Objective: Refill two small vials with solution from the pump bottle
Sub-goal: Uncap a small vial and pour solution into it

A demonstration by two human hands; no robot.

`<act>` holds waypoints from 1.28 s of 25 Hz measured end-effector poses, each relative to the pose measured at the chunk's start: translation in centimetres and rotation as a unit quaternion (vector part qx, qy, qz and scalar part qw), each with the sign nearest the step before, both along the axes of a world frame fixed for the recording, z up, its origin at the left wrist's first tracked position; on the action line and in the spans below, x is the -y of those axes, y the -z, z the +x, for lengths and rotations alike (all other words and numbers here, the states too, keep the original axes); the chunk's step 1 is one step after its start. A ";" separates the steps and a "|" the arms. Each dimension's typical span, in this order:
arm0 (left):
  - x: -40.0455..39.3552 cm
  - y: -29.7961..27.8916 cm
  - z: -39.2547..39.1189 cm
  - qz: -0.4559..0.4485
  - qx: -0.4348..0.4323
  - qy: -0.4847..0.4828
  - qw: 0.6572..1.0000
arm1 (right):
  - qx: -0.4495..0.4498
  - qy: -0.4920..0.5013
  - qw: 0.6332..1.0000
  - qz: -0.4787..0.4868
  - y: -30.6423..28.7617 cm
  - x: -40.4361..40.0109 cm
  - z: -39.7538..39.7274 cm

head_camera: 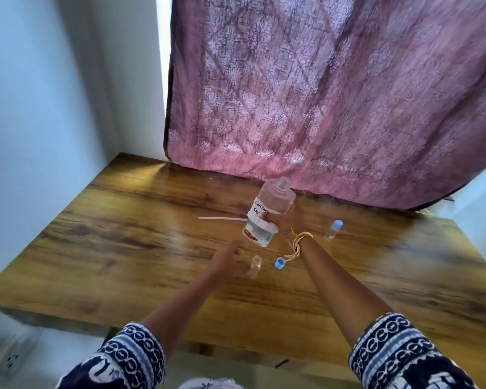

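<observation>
My right hand [291, 219] grips a clear bottle [272, 204] with a handwritten white label, lifted above the table and tilted. Its threaded neck is open with no pump on it, and a little liquid sits at its base. A thin white pump tube [222, 219] lies on the wood just left of the bottle. My left hand [226, 262] holds a small uncapped vial [254, 266], blurred, low over the table. Its blue cap [279, 263] rests beside it. A second vial [333, 230] with a blue cap stands to the right of my right wrist.
The wooden table [124, 248] meets a white wall on the left and a pink patterned curtain [320, 94] at the back. A wall socket [11, 360] is low on the left, below the table's front edge.
</observation>
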State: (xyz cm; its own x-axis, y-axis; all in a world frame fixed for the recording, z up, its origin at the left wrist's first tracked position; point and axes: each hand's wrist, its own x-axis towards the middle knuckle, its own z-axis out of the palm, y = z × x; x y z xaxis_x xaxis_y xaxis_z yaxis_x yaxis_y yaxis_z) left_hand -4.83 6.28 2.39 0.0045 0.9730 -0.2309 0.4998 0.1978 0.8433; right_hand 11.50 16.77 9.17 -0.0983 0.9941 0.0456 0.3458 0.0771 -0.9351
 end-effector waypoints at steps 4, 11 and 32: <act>-0.7 1.0 2.6 0.005 0.005 0.049 0.999 | -0.008 0.046 0.999 -0.007 1.3 0.6 2.0; -1.5 1.3 2.3 0.012 0.017 0.001 1.000 | -0.017 0.109 0.994 -0.010 0.3 0.8 2.3; 0.2 0.7 -6.0 0.087 0.158 -0.131 0.975 | 0.296 -0.151 0.926 0.178 0.2 2.8 -2.6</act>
State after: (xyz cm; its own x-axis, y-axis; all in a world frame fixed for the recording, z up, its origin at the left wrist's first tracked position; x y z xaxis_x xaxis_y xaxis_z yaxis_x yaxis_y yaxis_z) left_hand -10.82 6.10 1.64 -0.2055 0.9745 -0.0898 0.1601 0.1240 0.9793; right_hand 8.88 14.00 8.94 -0.4813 0.8498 0.2147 0.7031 0.5206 -0.4843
